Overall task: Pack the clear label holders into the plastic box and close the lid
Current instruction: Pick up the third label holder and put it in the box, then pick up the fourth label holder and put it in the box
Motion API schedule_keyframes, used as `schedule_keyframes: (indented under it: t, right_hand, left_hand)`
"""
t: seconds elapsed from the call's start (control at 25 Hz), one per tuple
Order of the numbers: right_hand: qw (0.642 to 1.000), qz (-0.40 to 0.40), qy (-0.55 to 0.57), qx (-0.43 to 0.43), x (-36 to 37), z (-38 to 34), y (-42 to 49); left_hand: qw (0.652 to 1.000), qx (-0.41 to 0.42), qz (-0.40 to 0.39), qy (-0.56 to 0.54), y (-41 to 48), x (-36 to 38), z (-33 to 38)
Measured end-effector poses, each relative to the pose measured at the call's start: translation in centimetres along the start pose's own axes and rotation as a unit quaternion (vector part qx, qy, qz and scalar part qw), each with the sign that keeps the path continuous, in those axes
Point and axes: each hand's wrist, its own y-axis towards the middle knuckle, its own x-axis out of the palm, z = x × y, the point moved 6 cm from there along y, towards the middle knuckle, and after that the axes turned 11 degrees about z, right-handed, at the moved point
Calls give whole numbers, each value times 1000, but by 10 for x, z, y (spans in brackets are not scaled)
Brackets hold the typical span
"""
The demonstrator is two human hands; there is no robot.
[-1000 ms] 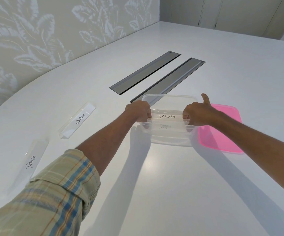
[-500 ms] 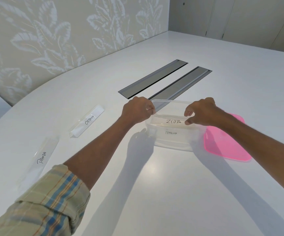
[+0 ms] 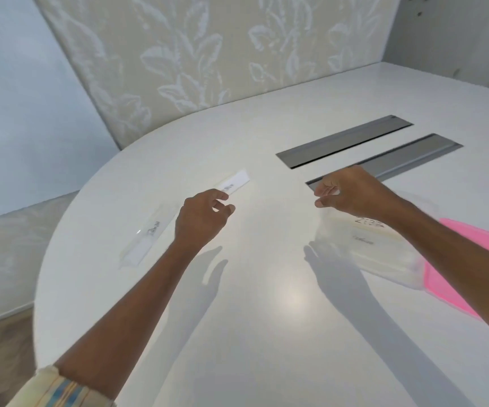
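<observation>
The clear plastic box lies at the right of the white table, with two labelled holders inside, their writing blurred. Its pink lid lies flat beside it, partly under my right forearm. My right hand hovers over the box's far left corner, fingers curled and apart, holding nothing. My left hand hangs open above the table, just right of two clear label holders: one beyond my fingers and one left of my wrist. Both lie on the table.
Two grey metal cable flaps are set into the white table beyond my hands. The table's curved edge runs close to the left of the holders. A leaf-patterned wall panel stands behind.
Both hands have let go of the zebra holder, which now lies in the box. My left hand has moved left toward the two loose holders. The view has swung left.
</observation>
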Motion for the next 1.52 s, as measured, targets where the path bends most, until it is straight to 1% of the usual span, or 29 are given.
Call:
schedule_keyframes:
  t: [0.16,0.32,0.44,0.6,0.8,0.92,1.0,1.08,1.16,1.2,1.36,1.52]
  right_hand:
    - [997,-52,-2,-59,51,-66,23]
    - [991,-98,11,-96,100,-127,41]
    - [984,-125,13,-123,133,-167,52]
    - [969,-153,-40,-188,178,-215,65]
    - [954,-177,-79,-228,235,-256,86]
    - [940,-171,-109,-275,265,-278,98]
    - [920,-158,-148,-327,280,-291,106]
    - [891,-153,-199,-377,294,-301,113]
    - [871,-166,-236,-398,306,-305,122]
    - [866,-174,-244,-400,309,-306,125]
    - [866,-191,-241,-393,315,-311,133]
    - [874,-192,-236,-380,311,-307,135]
  left_hand:
    - [996,-66,51,40,-9,-52,-70]
    - [985,-121,90,83,-16,-88,-128]
    - [977,-156,98,108,-18,-102,-160]
    - [972,-194,82,102,-11,-103,-191]
    - [972,-203,61,105,-1,-86,-215]
    - [971,-199,53,125,4,-75,-226]
    - [969,-193,52,144,6,-69,-233]
    - [969,-190,48,149,7,-65,-239]
    - [970,-185,47,150,6,-63,-245]
    - [971,-181,48,149,6,-63,-247]
    - [973,-179,49,136,9,-64,-250]
    - [973,-170,45,152,12,-66,-247]
